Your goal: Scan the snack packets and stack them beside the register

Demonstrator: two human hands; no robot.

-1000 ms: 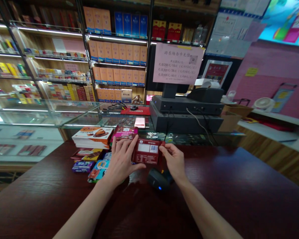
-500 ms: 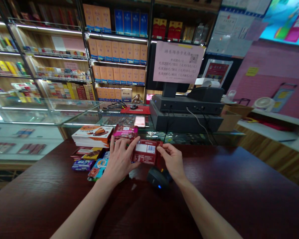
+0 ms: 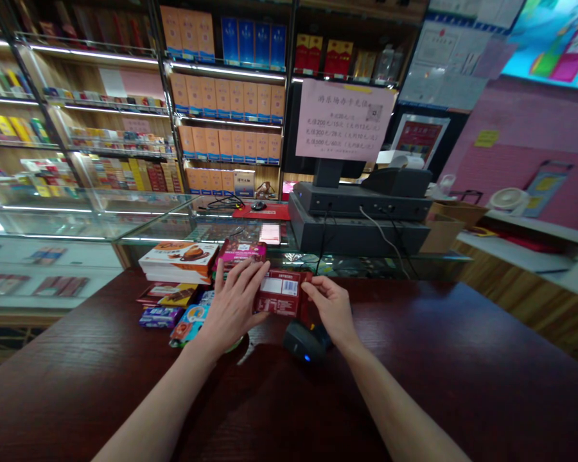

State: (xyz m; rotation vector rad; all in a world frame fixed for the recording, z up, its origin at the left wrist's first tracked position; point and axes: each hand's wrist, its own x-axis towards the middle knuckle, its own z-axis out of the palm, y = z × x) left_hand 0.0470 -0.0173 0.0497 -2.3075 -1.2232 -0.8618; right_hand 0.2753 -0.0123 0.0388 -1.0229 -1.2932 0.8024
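A dark red chocolate packet (image 3: 280,293) has its white label and barcode facing up in front of me. My left hand (image 3: 232,307) lies over its left end, fingers stretched out and slightly apart, thumb along the lower edge. At the packet's right end, my right hand (image 3: 331,308) pinches the edge between thumb and fingers. Just below sits a black handheld scanner (image 3: 302,341) with a blue light. Behind my left fingers is a magenta hazelnut chocolate pack (image 3: 242,251). A blue snack bag (image 3: 189,324) is partly covered by my left hand.
Left of the hands are white-and-orange boxes (image 3: 179,262), a yellow-and-red chocolate pack (image 3: 168,295) and a purple pack (image 3: 160,317). Beyond the dark wooden table (image 3: 438,359) stands a glass counter with a cash register (image 3: 361,221) and a paper sign (image 3: 345,120). Stocked shelves line the back.
My left hand's fingers have come closer together over the packet's left end. My right hand has shifted slightly left, keeping its pinch. Packet and scanner are almost unmoved.
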